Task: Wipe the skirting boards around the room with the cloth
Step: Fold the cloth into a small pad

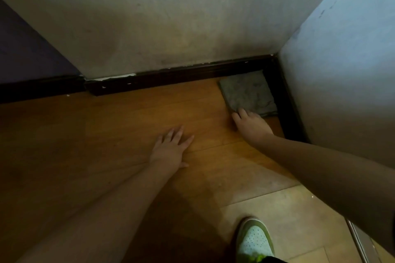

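No readable writing, brand or label shows on anything in view; the shoe (255,241) at the bottom edge has a perforated white toe with olive trim and no legible mark. Left hand (171,149) lies palm down on the wooden floor (106,126), fingers straight and spread, pointing toward the wall, thumb out to the side; it grasps nothing and the forearm runs back toward the lower left. Right hand (251,123) reaches forward into the corner, arm extended from the right edge, fingers bent over the near edge of the grey cloth (248,94), gripping it there. The cloth lies flat on the floor, folded to a rough rectangle, tucked into the corner where two runs of dark skirting board (171,77) meet; its far edge touches the board under the facing wall and its right edge lies against the board under the pale blue wall (342,60). White chips show along the top of the skirting to the left. The grey facing wall (171,17) is scuffed near its base.
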### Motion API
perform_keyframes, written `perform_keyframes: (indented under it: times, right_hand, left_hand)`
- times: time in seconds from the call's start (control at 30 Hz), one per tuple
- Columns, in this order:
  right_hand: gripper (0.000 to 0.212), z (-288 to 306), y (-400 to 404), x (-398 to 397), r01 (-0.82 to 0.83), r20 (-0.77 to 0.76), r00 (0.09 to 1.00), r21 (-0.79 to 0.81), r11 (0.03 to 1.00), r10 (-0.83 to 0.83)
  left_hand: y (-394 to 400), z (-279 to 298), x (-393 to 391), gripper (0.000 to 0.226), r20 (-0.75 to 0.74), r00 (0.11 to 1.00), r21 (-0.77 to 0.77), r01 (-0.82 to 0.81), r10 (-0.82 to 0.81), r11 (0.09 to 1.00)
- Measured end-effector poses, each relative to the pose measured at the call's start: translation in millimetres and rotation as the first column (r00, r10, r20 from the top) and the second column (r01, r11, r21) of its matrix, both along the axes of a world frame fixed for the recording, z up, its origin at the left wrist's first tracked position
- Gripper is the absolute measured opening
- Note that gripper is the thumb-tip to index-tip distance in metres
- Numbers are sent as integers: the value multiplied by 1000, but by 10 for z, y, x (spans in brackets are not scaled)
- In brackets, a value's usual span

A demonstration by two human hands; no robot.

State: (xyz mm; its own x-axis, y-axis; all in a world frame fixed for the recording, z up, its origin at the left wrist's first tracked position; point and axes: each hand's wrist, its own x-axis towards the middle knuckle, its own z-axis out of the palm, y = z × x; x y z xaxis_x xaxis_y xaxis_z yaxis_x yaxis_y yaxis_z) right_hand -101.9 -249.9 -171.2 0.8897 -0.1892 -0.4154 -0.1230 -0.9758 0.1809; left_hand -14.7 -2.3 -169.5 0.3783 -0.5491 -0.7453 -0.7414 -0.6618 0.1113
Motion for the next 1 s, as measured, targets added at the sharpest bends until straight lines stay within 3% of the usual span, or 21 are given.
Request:
perform_keyframes:
  times: [0.17,0.27,0.43,0.5,0.6,0.63,0.7,0.8,0.9,1.0]
  right_hand:
    - [38,57,-14,-75,-24,99,995,66,998,18]
    - [35,79,55,-97,76,130,985,252,965,-112]
    - [21,252,330,-212,149,198,928,578,803,-315]
    - [20,363,419,-237,178,123,919,720,671,-376]
    - [24,550,477,-256,324,-174,851,917,235,-496]
    - [25,606,480,-263,332,-242,831,939,96,-502]
    - [22,716,480,-271,314,-313,793,945,-89,-523]
    - [21,761,445,-292,300,-359,708,932,-201,-608]
    - [22,676,387,-337,322,-366,637,926,-197,-679]
    - [21,600,355,-368,323,-370,597,923,-208,-712]
  left_hand:
    - [-39,34,-15,75,-37,998,-27,-53,52,998]
    - [-22,83,-16,75,-62,994,-83,-92,87,992]
    - [-57,163,29,95,-48,979,-306,-202,197,930]
    - [-97,198,69,107,-45,967,-382,-248,250,890]
    - [-143,263,161,113,-143,920,-408,-390,364,826]
    - [-154,295,199,106,-212,890,-394,-456,404,798]
    - [-142,344,277,72,-316,852,-378,-516,417,769]
    - [-97,516,384,25,-394,850,-391,-499,349,773]
    - [-69,669,467,17,-377,877,-426,-450,298,785]
    - [-27,708,472,22,-480,813,-406,-539,330,738]
